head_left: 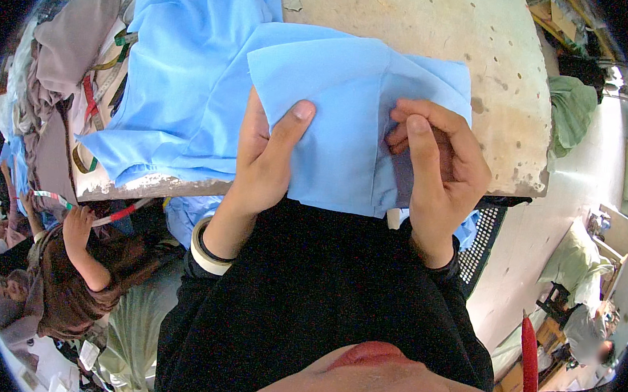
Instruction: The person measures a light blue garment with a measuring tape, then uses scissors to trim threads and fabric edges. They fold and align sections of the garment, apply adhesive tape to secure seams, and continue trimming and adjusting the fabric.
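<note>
In my left hand [266, 145] is a light blue cloth piece [341, 125], gripped at its left side with the thumb on top and the fingers hidden underneath. A vertical fold or seam line runs down the piece, right of its middle. My right hand [444, 158] is at the right part of the cloth, its thumb and curled fingers closed in a pinch. Whatever sits between those fingertips is hidden. A larger light blue garment cloth [192, 64] lies rumpled on the table to the left, running in behind the held piece.
The worn pale table [509, 115] has a chipped front edge. Grey-brown cloth [77, 41] and a tape measure [91, 97] lie at its left. A co-worker's hand [77, 229] holds a striped tape at lower left. Green cloth [573, 112] hangs off the right side.
</note>
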Demonstrator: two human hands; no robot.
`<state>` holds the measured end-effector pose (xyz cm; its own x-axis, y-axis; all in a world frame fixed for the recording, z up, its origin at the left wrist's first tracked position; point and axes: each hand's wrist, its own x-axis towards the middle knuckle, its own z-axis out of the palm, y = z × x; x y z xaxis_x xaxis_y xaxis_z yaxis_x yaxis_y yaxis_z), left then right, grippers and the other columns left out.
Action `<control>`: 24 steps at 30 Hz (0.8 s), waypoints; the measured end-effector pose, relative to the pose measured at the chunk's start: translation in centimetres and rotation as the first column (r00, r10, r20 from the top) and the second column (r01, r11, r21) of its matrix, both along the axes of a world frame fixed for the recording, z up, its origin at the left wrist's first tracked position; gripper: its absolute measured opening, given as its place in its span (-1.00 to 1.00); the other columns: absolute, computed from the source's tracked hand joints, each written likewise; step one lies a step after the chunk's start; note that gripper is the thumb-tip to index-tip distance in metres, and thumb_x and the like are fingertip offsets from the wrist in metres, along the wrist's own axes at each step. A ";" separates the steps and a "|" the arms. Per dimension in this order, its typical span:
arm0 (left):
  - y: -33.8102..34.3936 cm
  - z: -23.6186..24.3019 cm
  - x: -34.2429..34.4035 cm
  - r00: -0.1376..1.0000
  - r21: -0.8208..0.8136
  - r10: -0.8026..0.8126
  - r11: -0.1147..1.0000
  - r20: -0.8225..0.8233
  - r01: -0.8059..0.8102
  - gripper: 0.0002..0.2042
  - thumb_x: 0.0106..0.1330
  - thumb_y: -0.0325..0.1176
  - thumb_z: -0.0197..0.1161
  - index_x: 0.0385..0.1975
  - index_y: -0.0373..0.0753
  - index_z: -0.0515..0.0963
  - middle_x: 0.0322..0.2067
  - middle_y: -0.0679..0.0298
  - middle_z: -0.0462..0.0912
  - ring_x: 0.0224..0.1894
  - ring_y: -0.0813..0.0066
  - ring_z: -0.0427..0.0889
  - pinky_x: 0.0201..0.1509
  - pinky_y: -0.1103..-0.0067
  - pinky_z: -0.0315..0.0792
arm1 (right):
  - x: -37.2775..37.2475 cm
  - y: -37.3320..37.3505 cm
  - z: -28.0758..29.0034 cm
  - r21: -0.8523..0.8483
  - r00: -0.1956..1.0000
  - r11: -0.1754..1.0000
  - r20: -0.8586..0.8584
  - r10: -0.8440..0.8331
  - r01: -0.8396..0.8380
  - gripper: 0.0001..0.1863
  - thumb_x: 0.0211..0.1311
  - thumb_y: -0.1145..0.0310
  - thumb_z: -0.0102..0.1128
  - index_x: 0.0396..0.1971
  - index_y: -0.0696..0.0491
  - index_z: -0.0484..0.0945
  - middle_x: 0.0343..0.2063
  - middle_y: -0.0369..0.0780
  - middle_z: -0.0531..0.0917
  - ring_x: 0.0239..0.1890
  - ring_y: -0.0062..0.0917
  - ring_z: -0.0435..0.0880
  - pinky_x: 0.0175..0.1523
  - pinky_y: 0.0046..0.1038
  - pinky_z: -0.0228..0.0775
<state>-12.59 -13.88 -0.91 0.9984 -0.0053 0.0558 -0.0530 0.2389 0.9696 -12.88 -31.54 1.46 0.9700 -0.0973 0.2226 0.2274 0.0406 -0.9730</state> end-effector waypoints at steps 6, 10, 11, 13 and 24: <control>0.0 -0.2 -0.2 0.999 -0.031 0.006 1.000 0.032 -0.005 -0.60 0.45 -0.42 0.07 0.23 -0.34 0.24 0.09 0.19 0.47 0.11 0.50 0.43 0.22 0.53 0.28 | 0.0 0.1 -0.3 0.000 1.000 1.000 0.000 0.010 -0.010 -0.85 0.29 0.61 0.15 -0.18 0.29 0.60 -0.26 -0.21 0.67 -0.34 -0.70 0.58 -0.20 -0.68 0.43; 0.1 -0.3 -0.2 0.998 -0.028 0.015 1.000 0.059 -0.014 -0.60 0.44 -0.42 0.07 0.23 -0.34 0.24 0.08 0.18 0.48 0.10 0.50 0.44 0.22 0.53 0.29 | 0.1 0.2 -0.4 0.009 1.000 1.000 -0.001 0.014 -0.014 -0.86 0.28 0.61 0.16 -0.19 0.28 0.60 -0.27 -0.21 0.66 -0.33 -0.69 0.58 -0.19 -0.68 0.44; 0.1 -0.4 -0.2 0.999 -0.033 0.009 0.999 0.051 -0.007 -0.60 0.44 -0.42 0.08 0.23 -0.34 0.24 0.08 0.18 0.48 0.10 0.50 0.44 0.21 0.53 0.29 | 0.1 0.2 -0.3 0.004 1.000 1.000 -0.011 0.006 -0.006 -0.86 0.27 0.62 0.16 -0.20 0.28 0.61 -0.27 -0.21 0.66 -0.34 -0.68 0.59 -0.20 -0.67 0.45; 0.1 -0.4 -0.2 0.998 -0.044 0.012 0.999 0.061 -0.009 -0.60 0.45 -0.42 0.08 0.23 -0.34 0.24 0.08 0.18 0.48 0.10 0.50 0.44 0.21 0.53 0.30 | 0.1 0.3 -0.3 -0.006 1.000 1.000 -0.014 -0.009 0.009 -0.87 0.26 0.63 0.17 -0.22 0.27 0.61 -0.28 -0.21 0.66 -0.35 -0.68 0.59 -0.21 -0.67 0.45; 0.0 -0.6 -0.4 1.000 -0.078 0.005 0.997 0.028 -0.003 -0.61 0.45 -0.43 0.07 0.23 -0.33 0.25 0.08 0.18 0.48 0.10 0.51 0.44 0.20 0.53 0.32 | 0.2 1.0 -0.9 -0.208 0.986 0.972 0.149 -0.080 0.110 -0.80 0.00 0.57 0.43 -0.32 0.18 0.66 -0.35 -0.21 0.67 -0.43 -0.64 0.60 -0.29 -0.63 0.45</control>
